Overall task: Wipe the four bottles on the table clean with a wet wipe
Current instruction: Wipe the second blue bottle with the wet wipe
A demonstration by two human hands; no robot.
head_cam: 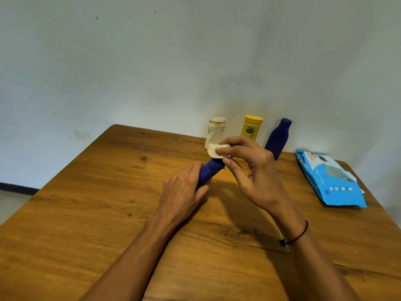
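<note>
My left hand (184, 192) grips a dark blue bottle (209, 171) around its body, tilted with its cap end pointing up and away from me. My right hand (251, 168) pinches a folded white wet wipe (213, 151) against that cap end. Against the wall at the back stand a white bottle (213, 131), a yellow bottle (251, 127) and a second dark blue bottle (278, 137), all upright; my right hand hides the lower part of the yellow one.
A blue pack of wet wipes (329, 181) lies flat near the right edge of the wooden table (108, 213). The wall runs directly behind the standing bottles. The table's left corner and the floor show at the left.
</note>
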